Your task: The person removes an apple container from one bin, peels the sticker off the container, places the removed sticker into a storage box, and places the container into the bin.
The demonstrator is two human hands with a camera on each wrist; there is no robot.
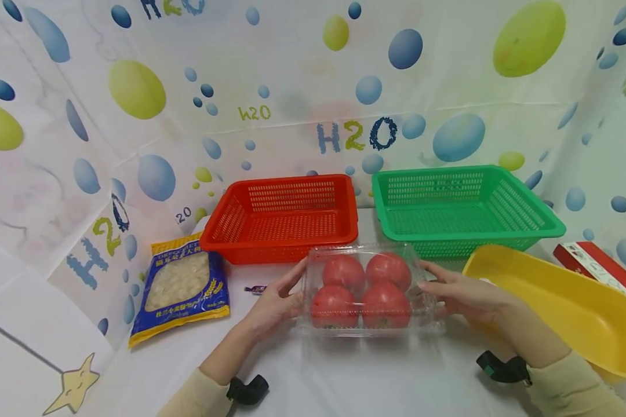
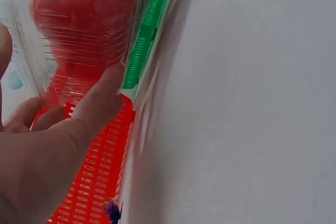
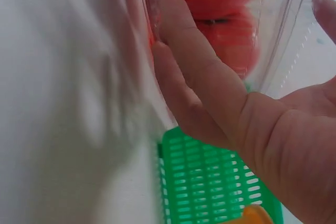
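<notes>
A clear plastic clamshell box point(image 1: 360, 331) with several large red tomatoes point(image 1: 334, 307) inside is in front of me in the head view. My left hand point(image 1: 273, 304) grips its left end, with fingers along the lower side in the left wrist view. At the right end my right hand point(image 1: 464, 295) holds the box, two fingers point(image 3: 202, 69) reaching along its underside in the right wrist view. Box and hands are close above the white table; whether the box touches it I cannot tell. Part of each hand is hidden behind the plastic.
Behind the box stand a red basket point(image 1: 287, 253) and a green basket point(image 1: 475, 236). A yellow tray point(image 1: 568, 307) lies at the right, beside a red-and-white carton point(image 1: 605, 266). On the left are a blue pasta bag point(image 1: 182, 284) and a small purple-wrapped sweet point(image 1: 255, 289).
</notes>
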